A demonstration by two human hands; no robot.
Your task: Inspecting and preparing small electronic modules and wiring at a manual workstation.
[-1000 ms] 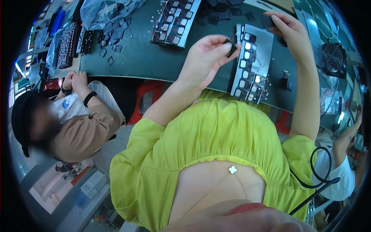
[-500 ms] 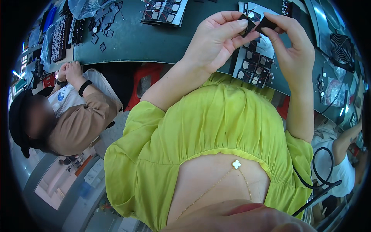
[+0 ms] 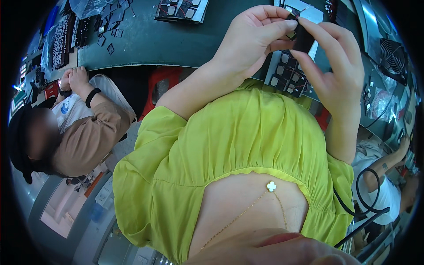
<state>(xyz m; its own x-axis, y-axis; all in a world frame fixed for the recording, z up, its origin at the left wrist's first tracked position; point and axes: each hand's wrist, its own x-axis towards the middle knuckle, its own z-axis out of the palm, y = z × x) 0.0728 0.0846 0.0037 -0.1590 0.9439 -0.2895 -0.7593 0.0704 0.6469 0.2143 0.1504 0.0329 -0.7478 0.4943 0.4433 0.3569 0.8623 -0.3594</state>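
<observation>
Over the green work table, my left hand (image 3: 256, 37) pinches a small black square part (image 3: 290, 35) between thumb and fingers. My right hand (image 3: 334, 59) grips a flat black piece (image 3: 304, 40) by its edges, thumb below and forefinger above. The two black items meet or overlap between my fingertips; whether they are joined cannot be seen. Beneath my hands lies a panel (image 3: 287, 75) bearing rows of small square modules with red and black wires. My wrists and fingers hide part of it.
A similar wired panel (image 3: 182, 9) sits at the table's far edge. Loose black diamond-shaped pieces (image 3: 110, 26) and a clear plastic bag (image 3: 86, 8) lie far left. At right are a black fan (image 3: 393, 59) and another bag (image 3: 382, 104). A co-worker (image 3: 88, 137) sits at left.
The two black items, apart earlier, have come together. My right hand has turned its piece more upright and moved it against the part in my left hand. The view has shifted slightly.
</observation>
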